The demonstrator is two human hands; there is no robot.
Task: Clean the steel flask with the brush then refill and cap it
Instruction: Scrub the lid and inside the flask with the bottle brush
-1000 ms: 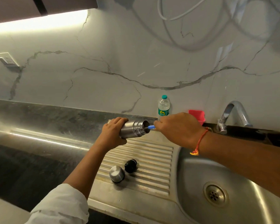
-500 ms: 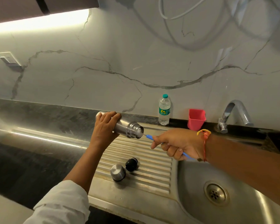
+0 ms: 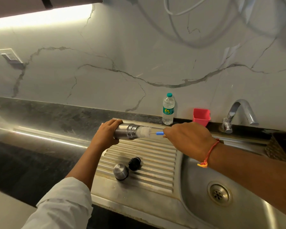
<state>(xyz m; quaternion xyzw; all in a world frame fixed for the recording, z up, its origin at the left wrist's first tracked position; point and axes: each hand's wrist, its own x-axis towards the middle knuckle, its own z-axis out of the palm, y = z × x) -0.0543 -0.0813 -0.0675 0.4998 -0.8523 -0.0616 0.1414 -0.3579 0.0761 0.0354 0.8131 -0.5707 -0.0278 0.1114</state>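
Gripping the steel flask [image 3: 125, 133] sideways above the ribbed draining surface [image 3: 155, 156], the left hand [image 3: 106, 135] curled around its body. The right hand [image 3: 187, 138] pinched the brush [image 3: 159, 133], white bristles at the flask's mouth, while the steel cap [image 3: 120, 171] and black stopper [image 3: 134, 163] lay below.

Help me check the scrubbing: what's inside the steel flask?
Brush bristles sit in the steel flask's mouth, partly sticking out; the right hand holds the blue handle outside. Deeper inside is hidden by its wall.

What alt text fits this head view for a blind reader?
A left hand holds a steel flask sideways over a drainboard; the right hand holds a white brush at its mouth. A steel cap and black stopper lie below.
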